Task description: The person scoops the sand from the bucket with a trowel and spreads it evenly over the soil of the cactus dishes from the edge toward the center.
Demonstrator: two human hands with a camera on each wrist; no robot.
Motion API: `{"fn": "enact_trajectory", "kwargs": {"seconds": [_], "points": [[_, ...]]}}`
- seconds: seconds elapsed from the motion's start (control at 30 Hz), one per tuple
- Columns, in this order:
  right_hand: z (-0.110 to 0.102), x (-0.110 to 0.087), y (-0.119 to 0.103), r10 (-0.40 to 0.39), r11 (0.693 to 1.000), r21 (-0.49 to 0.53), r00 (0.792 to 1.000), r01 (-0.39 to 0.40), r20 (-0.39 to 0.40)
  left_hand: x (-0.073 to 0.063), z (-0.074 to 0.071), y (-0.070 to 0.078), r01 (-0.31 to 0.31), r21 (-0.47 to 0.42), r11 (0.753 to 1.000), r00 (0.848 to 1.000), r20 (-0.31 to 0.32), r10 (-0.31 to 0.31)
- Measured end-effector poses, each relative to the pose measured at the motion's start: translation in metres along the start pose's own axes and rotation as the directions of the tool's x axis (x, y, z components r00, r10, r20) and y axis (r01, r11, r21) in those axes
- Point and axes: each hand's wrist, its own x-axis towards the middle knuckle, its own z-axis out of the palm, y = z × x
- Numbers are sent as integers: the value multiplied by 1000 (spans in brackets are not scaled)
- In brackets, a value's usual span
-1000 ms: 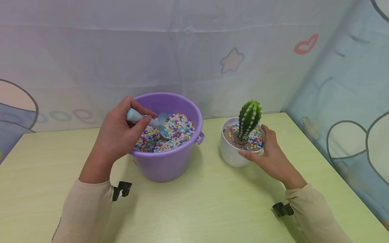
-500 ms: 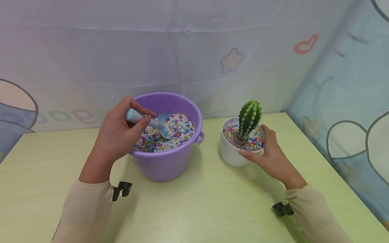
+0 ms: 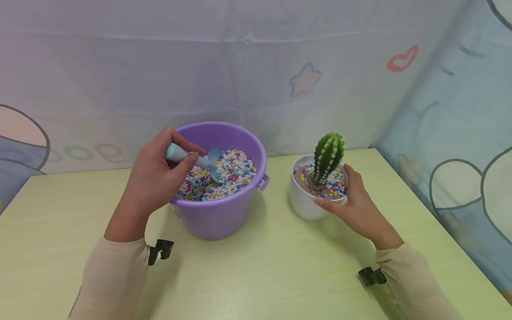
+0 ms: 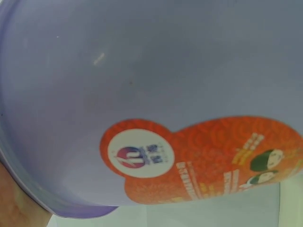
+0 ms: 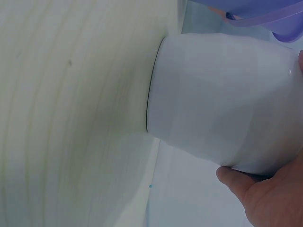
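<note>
My left hand (image 3: 158, 171) pinches a small light-blue toy shovel (image 3: 214, 165) by its handle, over a purple bucket (image 3: 216, 218). The shovel's blade rests on the colourful pebbles (image 3: 238, 166) inside. To the right, my right hand (image 3: 362, 213) grips a white flower pot (image 3: 307, 205) near its rim, with the thumb in front and fingers at the far side. A green cactus (image 3: 329, 155) stands in it, among brown soil and scattered pebbles. The left wrist view is filled by the bucket wall (image 4: 142, 75); the right wrist view shows the pot (image 5: 222, 94) standing on the table.
The pale yellow table (image 3: 248, 275) carries both containers near its back edge. A printed cloth (image 3: 200, 80) hangs close behind them, and a blue patterned one (image 3: 472, 133) borders the right side. An orange label (image 4: 203, 165) is on the bucket's wall.
</note>
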Motion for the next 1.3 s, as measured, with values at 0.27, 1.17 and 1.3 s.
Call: {"fn": "enact_trajectory", "kwargs": {"seconds": [0.27, 1.17, 1.3], "points": [[0, 0, 0, 3, 1000, -6, 1000, -3, 3, 0, 0, -1, -5, 5, 1000, 1000, -4, 5], [0, 1, -2, 1, 1000, -13, 1000, -1, 2, 0, 1, 2, 14, -4, 1000, 1000, -17, -14], [0, 1, -1, -1, 1000, -5, 1000, 1, 1, 0, 2, 2, 17, -2, 1000, 1000, -13, -17]]}}
